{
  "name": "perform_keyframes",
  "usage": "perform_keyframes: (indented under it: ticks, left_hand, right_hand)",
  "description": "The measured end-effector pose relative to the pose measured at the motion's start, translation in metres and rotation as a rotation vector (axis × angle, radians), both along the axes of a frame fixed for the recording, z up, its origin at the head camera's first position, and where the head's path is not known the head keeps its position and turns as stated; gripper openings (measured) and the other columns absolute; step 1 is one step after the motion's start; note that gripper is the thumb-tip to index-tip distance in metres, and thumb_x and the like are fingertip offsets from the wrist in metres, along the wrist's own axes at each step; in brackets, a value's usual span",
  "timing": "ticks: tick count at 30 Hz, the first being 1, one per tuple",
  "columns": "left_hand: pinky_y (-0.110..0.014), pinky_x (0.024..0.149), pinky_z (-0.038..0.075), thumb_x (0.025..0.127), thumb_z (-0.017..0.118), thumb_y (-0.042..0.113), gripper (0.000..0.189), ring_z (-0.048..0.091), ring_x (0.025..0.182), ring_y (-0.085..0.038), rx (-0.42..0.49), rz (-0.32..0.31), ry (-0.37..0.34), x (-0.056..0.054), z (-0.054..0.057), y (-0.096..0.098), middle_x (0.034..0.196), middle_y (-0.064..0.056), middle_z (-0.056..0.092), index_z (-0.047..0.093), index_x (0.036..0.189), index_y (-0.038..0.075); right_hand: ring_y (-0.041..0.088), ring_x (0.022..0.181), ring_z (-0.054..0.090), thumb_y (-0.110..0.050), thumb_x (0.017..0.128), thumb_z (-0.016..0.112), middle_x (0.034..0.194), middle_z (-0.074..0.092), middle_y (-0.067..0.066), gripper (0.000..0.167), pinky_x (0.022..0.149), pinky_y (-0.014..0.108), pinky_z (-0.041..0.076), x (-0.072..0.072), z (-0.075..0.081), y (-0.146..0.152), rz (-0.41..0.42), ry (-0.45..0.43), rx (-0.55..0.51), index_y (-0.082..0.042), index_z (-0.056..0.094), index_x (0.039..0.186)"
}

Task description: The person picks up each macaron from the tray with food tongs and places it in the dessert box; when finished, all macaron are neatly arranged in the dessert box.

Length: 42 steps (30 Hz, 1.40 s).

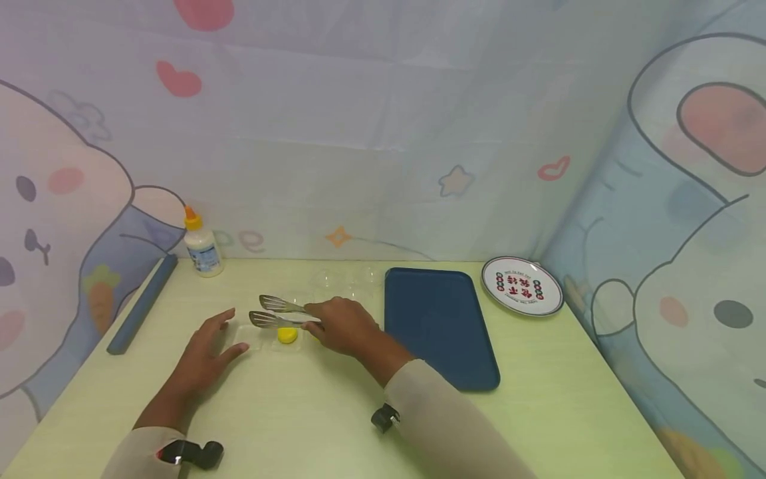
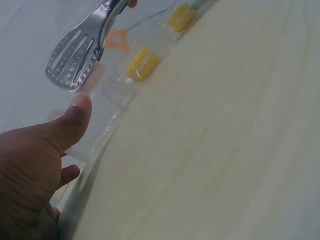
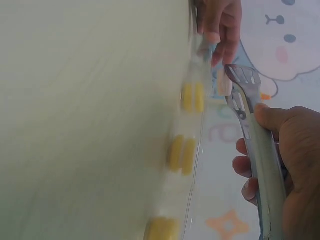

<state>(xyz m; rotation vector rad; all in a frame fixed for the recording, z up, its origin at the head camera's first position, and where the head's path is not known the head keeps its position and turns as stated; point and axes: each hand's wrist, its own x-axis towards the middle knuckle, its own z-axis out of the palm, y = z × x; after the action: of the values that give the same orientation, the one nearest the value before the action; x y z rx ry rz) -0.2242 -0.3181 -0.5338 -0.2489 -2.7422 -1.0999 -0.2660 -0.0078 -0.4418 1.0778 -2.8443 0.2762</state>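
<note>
metal tongs crosswise, tips leftward

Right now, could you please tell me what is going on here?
A person's right hand grips slotted silver metal tongs above clear plastic packaging that holds round yellow macaron-like pieces. A pale pinkish piece shows by the tongs' tips; whether it is gripped, I cannot tell. The left hand is by the packaging's left end, thumb and fingers apart. A dark blue rectangular tray lies to the right.
</note>
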Motion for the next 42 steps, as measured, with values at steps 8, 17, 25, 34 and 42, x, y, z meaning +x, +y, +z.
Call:
perform_keyframes:
  ticks: [8,17,25,34,42]
  left_hand:
    - [-0.081,0.119,0.026,0.103,0.078,0.024,0.082,0.042,0.148,-0.057,0.012,-0.023,0.017,0.001,0.003,0.002,0.165,-0.035,0.04,0.034,0.167,-0.002]
    - [-0.081,0.115,0.03,0.102,0.079,0.022,0.081,0.046,0.144,-0.057,0.016,-0.039,0.083,0.0,0.0,-0.002,0.163,-0.034,0.044,0.035,0.165,-0.003]
    - [-0.082,0.116,0.027,0.103,0.078,0.022,0.083,0.045,0.144,-0.059,0.022,-0.035,0.076,0.001,-0.001,-0.002,0.164,-0.036,0.043,0.033,0.166,-0.005]
    - [-0.081,0.118,0.027,0.102,0.079,0.02,0.081,0.046,0.145,-0.057,0.021,-0.024,0.074,0.002,-0.003,0.001,0.163,-0.034,0.045,0.035,0.165,-0.005]
    - [-0.081,0.117,0.028,0.099,0.08,0.015,0.079,0.05,0.142,-0.058,0.005,-0.015,0.09,0.002,0.001,0.003,0.16,-0.035,0.048,0.037,0.163,-0.006]
  right_hand:
    - [0.006,0.089,0.073,-0.044,0.112,0.061,0.104,0.081,-0.01,0.036,0.069,0.025,0.053,0.005,0.001,-0.03,0.04,0.018,0.073,-0.024,0.073,0.14]
    - [0.006,0.083,0.07,-0.045,0.111,0.063,0.098,0.078,-0.011,0.024,0.065,0.027,0.053,0.008,-0.002,-0.049,0.0,0.049,0.165,-0.026,0.075,0.119]
    - [0.006,0.083,0.071,-0.045,0.111,0.063,0.103,0.078,-0.012,0.024,0.064,0.027,0.056,0.012,-0.002,-0.057,-0.005,0.094,0.23,-0.026,0.076,0.118]
    - [0.005,0.084,0.068,-0.046,0.11,0.066,0.105,0.076,-0.012,0.028,0.064,0.025,0.054,0.014,-0.002,-0.048,-0.034,0.086,0.181,-0.025,0.075,0.127]
    - [0.013,0.103,0.077,-0.042,0.111,0.063,0.119,0.08,-0.005,0.035,0.078,0.03,0.061,0.016,0.001,-0.008,-0.074,0.058,0.023,-0.02,0.073,0.136]
